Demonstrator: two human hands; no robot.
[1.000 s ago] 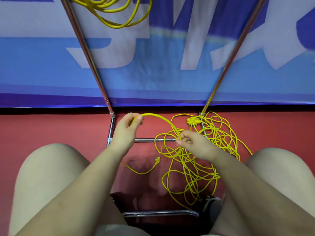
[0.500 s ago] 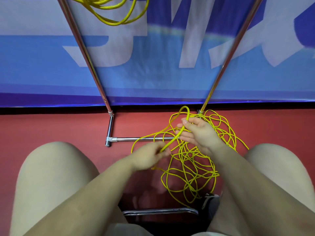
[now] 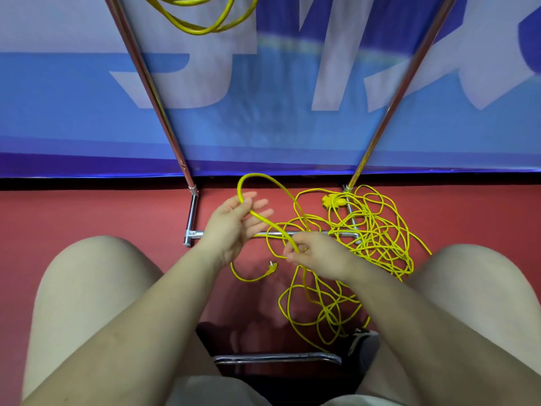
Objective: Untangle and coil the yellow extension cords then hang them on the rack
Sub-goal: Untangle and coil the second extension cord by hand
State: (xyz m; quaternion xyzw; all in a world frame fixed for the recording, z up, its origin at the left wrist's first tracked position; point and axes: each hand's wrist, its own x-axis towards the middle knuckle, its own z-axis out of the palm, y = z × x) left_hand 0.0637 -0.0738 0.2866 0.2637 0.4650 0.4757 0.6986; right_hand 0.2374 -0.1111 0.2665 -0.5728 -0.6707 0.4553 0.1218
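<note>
Since half a second ago my left hand [image 3: 234, 221] has lifted, fingers spread, a cord loop [image 3: 263, 186] draped over it. My right hand [image 3: 314, 253] pinches that strand; the tangled yellow cord [image 3: 369, 230] lies on the floor to its right, nearest that hand.

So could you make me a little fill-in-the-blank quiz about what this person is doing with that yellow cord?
1. The tangled cord lies in a heap on the ____ floor.
2. The loop arches from the left hand to the ____ hand.
3. The plug lies on the floor between the person's ____.
4. A coiled cord already hangs near the ____ edge of the picture.

Missing words: red; right; knees; top
</note>
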